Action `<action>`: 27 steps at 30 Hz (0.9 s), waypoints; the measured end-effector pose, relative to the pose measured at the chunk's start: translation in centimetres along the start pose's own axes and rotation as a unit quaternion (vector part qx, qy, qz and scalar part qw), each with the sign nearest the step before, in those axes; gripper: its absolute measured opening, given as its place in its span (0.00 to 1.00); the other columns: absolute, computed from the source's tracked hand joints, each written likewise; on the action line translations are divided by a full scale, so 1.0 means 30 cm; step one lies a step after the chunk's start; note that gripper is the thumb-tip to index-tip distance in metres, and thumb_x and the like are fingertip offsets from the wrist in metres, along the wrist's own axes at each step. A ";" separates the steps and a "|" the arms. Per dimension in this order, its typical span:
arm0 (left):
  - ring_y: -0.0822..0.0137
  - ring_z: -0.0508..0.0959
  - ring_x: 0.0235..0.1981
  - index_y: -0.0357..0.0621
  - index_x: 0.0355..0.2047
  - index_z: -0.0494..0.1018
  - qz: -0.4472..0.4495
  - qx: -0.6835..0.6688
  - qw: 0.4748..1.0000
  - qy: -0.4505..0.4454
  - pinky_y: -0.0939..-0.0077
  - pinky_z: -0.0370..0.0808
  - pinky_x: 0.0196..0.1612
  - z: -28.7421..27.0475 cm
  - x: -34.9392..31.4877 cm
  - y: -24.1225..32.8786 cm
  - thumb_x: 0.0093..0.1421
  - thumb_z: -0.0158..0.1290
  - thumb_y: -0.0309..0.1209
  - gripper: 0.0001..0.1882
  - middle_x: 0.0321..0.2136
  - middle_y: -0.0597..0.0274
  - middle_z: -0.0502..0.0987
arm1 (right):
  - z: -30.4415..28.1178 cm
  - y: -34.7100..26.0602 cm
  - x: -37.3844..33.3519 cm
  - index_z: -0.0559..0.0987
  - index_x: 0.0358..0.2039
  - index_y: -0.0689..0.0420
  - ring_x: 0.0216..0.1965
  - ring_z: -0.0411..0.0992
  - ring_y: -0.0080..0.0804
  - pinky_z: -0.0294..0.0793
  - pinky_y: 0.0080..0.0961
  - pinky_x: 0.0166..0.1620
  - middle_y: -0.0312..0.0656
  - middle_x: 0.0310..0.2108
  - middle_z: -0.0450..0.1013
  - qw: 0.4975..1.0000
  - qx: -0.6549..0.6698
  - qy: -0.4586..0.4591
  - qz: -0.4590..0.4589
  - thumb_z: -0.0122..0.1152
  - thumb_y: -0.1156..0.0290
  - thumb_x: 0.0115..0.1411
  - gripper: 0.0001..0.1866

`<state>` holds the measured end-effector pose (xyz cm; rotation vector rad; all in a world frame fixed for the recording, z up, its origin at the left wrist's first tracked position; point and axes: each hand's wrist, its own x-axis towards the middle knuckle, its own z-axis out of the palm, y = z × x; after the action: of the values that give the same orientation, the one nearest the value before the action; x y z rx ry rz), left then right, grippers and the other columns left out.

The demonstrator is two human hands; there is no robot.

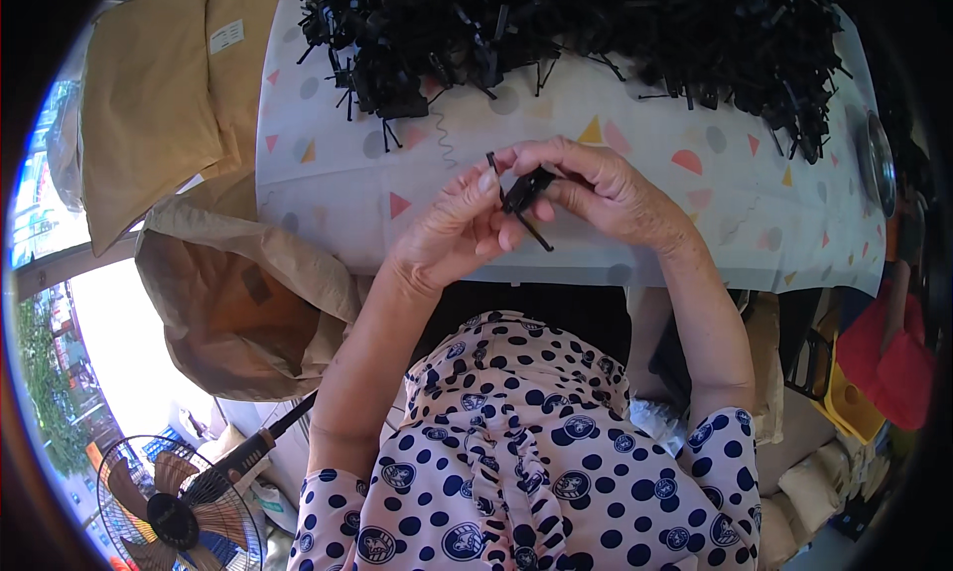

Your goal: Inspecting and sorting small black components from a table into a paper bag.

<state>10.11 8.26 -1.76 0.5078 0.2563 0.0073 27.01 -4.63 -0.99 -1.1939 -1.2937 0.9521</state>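
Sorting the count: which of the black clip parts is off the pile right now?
The black clip pinched between left hand and right hand; others lie heaped across the table.

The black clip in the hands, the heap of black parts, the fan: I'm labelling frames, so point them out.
black clip (527,192), head view, its body between the fingers.
heap of black parts (596,35), head view, its middle.
fan (179,516), head view, its hub.

A matt black plastic clip (526,192) above a smooth patterned tablecloth (635,134), beside creased brown paper sacks (238,293).
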 end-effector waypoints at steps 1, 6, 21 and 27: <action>0.73 0.77 0.23 0.41 0.55 0.64 -0.023 -0.029 0.999 -0.028 0.89 0.68 0.21 0.002 -0.006 -0.005 0.64 0.50 0.37 0.22 0.35 0.49 0.78 | 0.005 -0.006 -0.005 0.72 0.51 0.56 0.52 0.70 0.31 0.68 0.26 0.54 0.41 0.48 0.72 0.999 0.016 -0.031 0.014 0.51 0.87 0.57 0.21; 0.71 0.78 0.24 0.43 0.56 0.63 0.020 0.001 0.999 0.040 0.88 0.71 0.21 0.041 -0.036 -0.006 0.64 0.50 0.30 0.20 0.34 0.51 0.78 | 0.055 -0.023 -0.011 0.70 0.53 0.56 0.40 0.71 0.26 0.70 0.22 0.46 0.39 0.42 0.72 0.999 -0.012 0.017 0.035 0.52 0.84 0.58 0.21; 0.65 0.81 0.28 0.46 0.59 0.55 0.099 0.267 0.950 0.125 0.84 0.75 0.27 0.048 -0.102 -0.008 0.65 0.48 0.37 0.25 0.32 0.52 0.76 | 0.121 -0.017 0.019 0.73 0.43 0.60 0.25 0.67 0.20 0.69 0.16 0.31 0.36 0.28 0.70 0.998 0.000 0.042 0.050 0.49 0.82 0.62 0.10; 0.67 0.80 0.26 0.41 0.57 0.58 0.031 0.184 0.972 0.142 0.84 0.75 0.26 0.051 -0.111 -0.009 0.64 0.49 0.40 0.25 0.31 0.52 0.76 | 0.133 -0.013 0.007 0.74 0.40 0.60 0.25 0.70 0.21 0.71 0.18 0.30 0.37 0.27 0.72 0.998 -0.046 0.001 0.043 0.51 0.82 0.61 0.08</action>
<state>7.23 7.04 0.21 0.8856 0.5267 0.0959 23.05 -4.07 -0.95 -1.3293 -1.3052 0.9624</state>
